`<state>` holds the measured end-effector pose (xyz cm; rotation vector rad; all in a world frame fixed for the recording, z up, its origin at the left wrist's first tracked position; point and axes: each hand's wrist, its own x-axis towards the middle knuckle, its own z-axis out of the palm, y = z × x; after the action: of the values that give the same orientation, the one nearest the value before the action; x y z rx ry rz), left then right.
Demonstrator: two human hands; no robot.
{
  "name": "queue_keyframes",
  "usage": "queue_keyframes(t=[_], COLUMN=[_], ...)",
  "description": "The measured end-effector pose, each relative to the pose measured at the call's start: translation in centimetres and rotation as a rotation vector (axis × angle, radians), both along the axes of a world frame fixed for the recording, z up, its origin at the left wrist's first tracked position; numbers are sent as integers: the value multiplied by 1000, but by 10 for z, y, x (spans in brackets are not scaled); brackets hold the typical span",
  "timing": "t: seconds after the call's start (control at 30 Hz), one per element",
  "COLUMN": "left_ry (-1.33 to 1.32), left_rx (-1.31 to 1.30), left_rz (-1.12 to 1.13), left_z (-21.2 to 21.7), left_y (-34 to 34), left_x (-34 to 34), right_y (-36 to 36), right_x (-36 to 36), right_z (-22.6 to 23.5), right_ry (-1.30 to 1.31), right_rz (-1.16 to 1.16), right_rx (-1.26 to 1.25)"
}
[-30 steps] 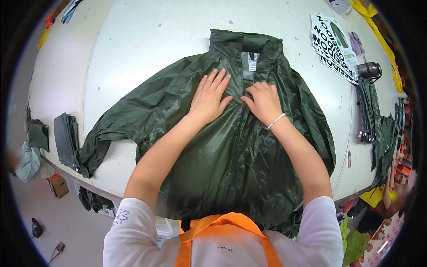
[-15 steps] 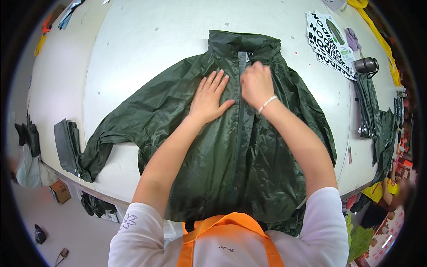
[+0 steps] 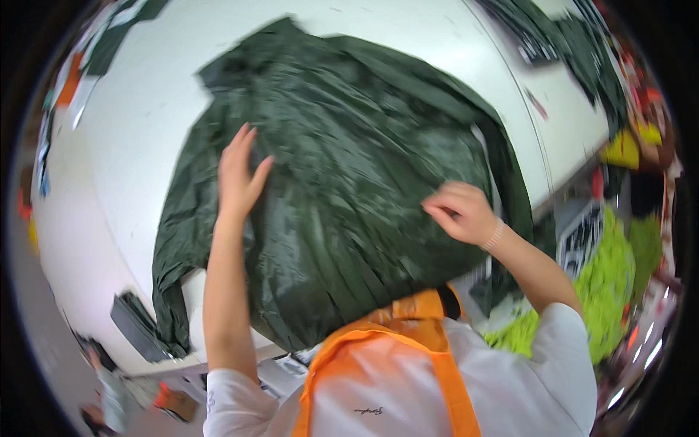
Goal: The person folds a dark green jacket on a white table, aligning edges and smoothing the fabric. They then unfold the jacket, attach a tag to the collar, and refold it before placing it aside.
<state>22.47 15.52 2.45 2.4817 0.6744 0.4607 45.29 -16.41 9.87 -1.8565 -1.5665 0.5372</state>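
Observation:
A dark green, shiny rain jacket (image 3: 349, 164) lies spread on the white table, its collar end toward the far left. My left hand (image 3: 239, 175) rests on the jacket's left part, fingers stretched and thumb apart. Over the lower right part, my right hand (image 3: 466, 211) has its fingers curled together; whether cloth is pinched in them is hidden. One sleeve (image 3: 171, 269) hangs down along the left side. The other sleeve (image 3: 515, 193) runs along the right side. No front zip shows on the upper surface.
On the white table (image 3: 116, 189) a folded dark green bundle (image 3: 138, 326) sits near the left front edge. More green garments (image 3: 513, 33) lie far right, near a small pen-like item (image 3: 537, 104). Lime-green cloth (image 3: 610, 291) is piled below the right edge. Beyond it is a person in yellow (image 3: 644, 149).
The view has turned, and the jacket appears slanted. Its zip and collar opening no longer show. My right hand has moved from the neck zip down to the lower right; the left stays spread on the fabric.

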Motion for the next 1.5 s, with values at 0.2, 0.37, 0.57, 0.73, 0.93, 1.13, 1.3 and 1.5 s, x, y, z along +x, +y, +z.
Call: queue_keyframes(t=[0.2, 0.37, 0.57, 0.73, 0.93, 1.13, 1.3, 1.5], left_ry=[223, 582, 642, 586, 451, 282, 209, -29], left_rx=[-386, -780, -823, -818, -725, -575, -475, -424], left_rz=[-123, -202, -239, -165, -5, 180, 173, 309], left_z=[47, 65, 52, 48, 75, 70, 64, 53], left_y=[-210, -322, -347, -355, -316, -262, -234, -152], left_x=[-142, -176, -148, -146, -160, -126, -109, -76], right_y=[-313, -333, -352, -362, -343, -210, -50, 120], right_x=[-98, -176, -175, -166, -129, -56, -62, -90], right_z=[32, 30, 21, 19, 20, 4, 5, -20], right_ry=[487, 786, 894, 825, 746, 390, 442, 352], right_rz=[-401, -329, -259, -210, -24, -234, -21, 116], right_rx=[-931, -928, -915, -939, -990, -515, -213, -221])
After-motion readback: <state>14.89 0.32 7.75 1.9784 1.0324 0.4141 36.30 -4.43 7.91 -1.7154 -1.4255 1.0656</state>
